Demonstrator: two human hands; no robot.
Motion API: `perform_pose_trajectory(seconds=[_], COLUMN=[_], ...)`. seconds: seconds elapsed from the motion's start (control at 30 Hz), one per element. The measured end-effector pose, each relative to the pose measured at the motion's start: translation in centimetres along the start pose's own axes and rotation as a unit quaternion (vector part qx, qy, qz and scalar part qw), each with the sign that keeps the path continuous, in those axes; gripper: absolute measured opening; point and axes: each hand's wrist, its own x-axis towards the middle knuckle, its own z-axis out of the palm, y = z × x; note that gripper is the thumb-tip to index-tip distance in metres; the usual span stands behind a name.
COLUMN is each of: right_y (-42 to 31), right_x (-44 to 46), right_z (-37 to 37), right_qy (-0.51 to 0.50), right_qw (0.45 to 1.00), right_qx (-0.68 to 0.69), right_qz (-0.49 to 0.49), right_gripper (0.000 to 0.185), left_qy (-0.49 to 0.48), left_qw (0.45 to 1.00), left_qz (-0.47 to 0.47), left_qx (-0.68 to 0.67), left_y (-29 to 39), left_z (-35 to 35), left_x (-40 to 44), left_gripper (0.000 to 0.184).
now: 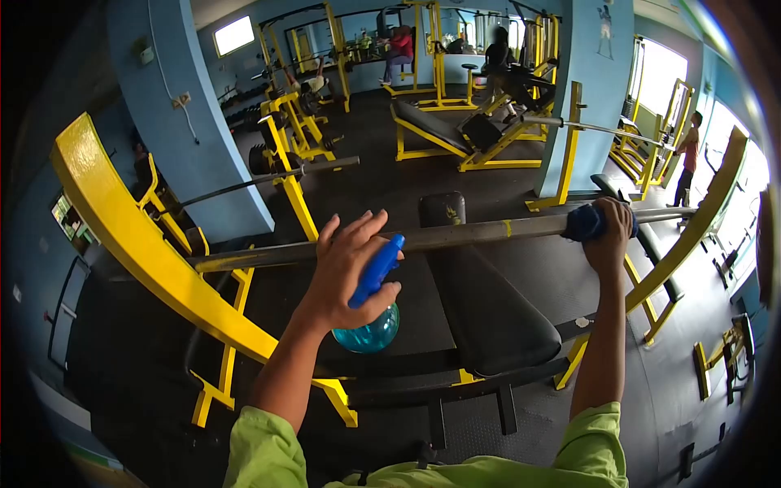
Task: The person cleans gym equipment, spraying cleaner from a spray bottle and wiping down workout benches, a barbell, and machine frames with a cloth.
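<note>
My left hand [338, 272] holds a spray bottle with a blue trigger head [376, 272] and a see-through teal body [370, 332]. Its fingers are partly stretched out, just in front of a long metal bar [468, 234]. On the right part of that bar, my right hand [610, 240] is closed over a bunched dark blue cloth [582, 223], pressing it against the metal. The bar runs across between two curved yellow uprights [130, 220]. A black padded bench [488, 313] lies beneath it.
Yellow-framed benches and racks fill the room, including a leg machine [431, 126] ahead. Another barbell [268, 183] sits on a rack at left. Blue pillars [183, 114] stand on both sides. Several people are farther off, one [690, 159] at the right by bright windows.
</note>
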Motion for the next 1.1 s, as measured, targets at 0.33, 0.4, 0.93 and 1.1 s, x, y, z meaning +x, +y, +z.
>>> perform_pose_trajectory(seconds=[0.33, 0.4, 0.93, 1.1], right_y=[-19.9, -20.2, -18.6, -10.4], right_x=[-1.1, -0.9, -2.0, -0.5], right_z=[2.4, 2.3, 1.8, 0.0], right_qy=[-0.037, -0.067, -0.106, -0.151], right_qw=[0.992, 0.983, 0.992, 0.985], right_qx=[0.111, 0.152, -0.013, 0.035], right_qz=[-0.052, -0.074, -0.064, -0.077], right_gripper=[0.048, 0.051, 0.06, 0.052], left_qy=[0.063, 0.084, 0.111, 0.051], left_qw=[0.998, 0.996, 0.992, 0.993], left_qz=[-0.007, -0.011, -0.019, -0.063], left_qx=[0.005, 0.0, -0.064, -0.087], left_y=[1.4, 1.3, 0.2, 1.5], left_z=[1.3, 1.6, 2.6, 1.1], left_x=[0.2, 0.1, 0.9, 1.2], left_gripper=[0.04, 0.039, 0.033, 0.036])
